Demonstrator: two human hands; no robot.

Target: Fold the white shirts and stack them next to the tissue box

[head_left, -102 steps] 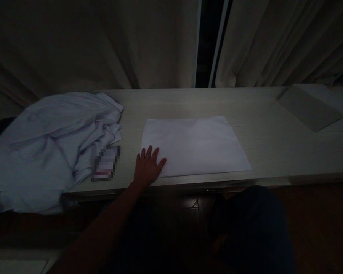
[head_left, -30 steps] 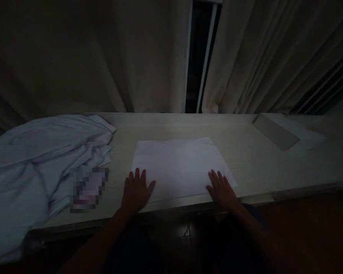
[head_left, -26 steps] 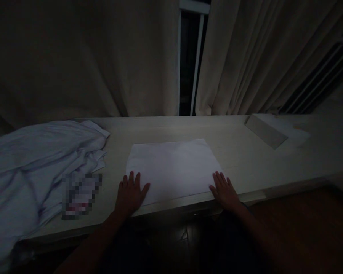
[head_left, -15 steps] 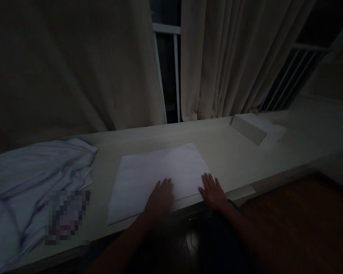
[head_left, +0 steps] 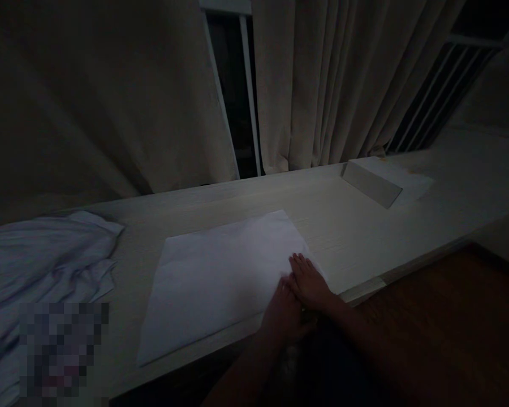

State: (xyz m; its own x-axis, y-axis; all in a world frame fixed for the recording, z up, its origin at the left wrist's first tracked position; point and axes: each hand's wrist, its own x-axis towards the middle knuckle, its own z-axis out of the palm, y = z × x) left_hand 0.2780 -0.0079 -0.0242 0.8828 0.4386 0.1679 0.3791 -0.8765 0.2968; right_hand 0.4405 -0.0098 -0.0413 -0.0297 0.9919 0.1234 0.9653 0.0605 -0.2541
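Note:
A flat white folded cloth [head_left: 220, 277] lies on the long pale table [head_left: 343, 226] in dim light. My right hand [head_left: 309, 280] rests flat with fingers spread on the cloth's near right corner. My left hand [head_left: 285, 316] sits right beside it at the cloth's near edge, touching the right hand; whether it grips the edge I cannot tell.
A crumpled white sheet [head_left: 38, 265] is heaped at the table's left end, with a blurred small item [head_left: 61, 350] in front of it. A grey folded card [head_left: 371, 183] stands at the back right. Curtains [head_left: 322, 85] hang behind. Wooden floor [head_left: 441, 328] lies to the right.
My left hand slid right along the cloth's near edge, from the left corner to beside my right hand. The view swung toward the right.

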